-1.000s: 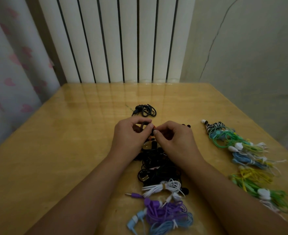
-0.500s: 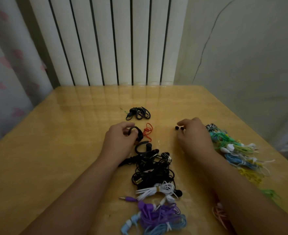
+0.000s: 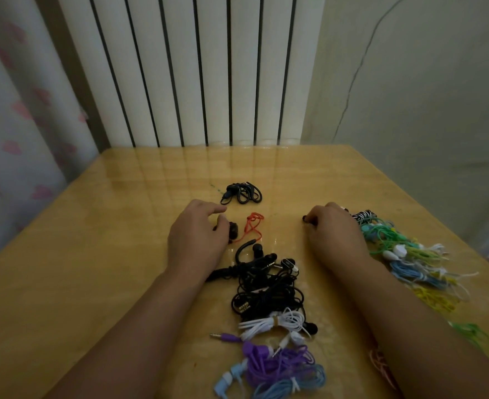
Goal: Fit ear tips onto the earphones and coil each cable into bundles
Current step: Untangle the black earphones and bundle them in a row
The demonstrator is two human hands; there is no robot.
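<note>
Your left hand [image 3: 198,234] grasps a black earbud [image 3: 233,229], steadying it, while your right hand [image 3: 331,226] pinches 1 black ear tip [image 3: 305,218] to fit.

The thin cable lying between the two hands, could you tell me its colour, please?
Red-orange; the thin cable shows best in the head view.

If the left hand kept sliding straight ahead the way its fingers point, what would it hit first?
Probably the coiled black earphone bundle just beyond the left hand, whose fingers point up and slightly right. The red cable lies off to the right. Depth is uncertain.
</note>
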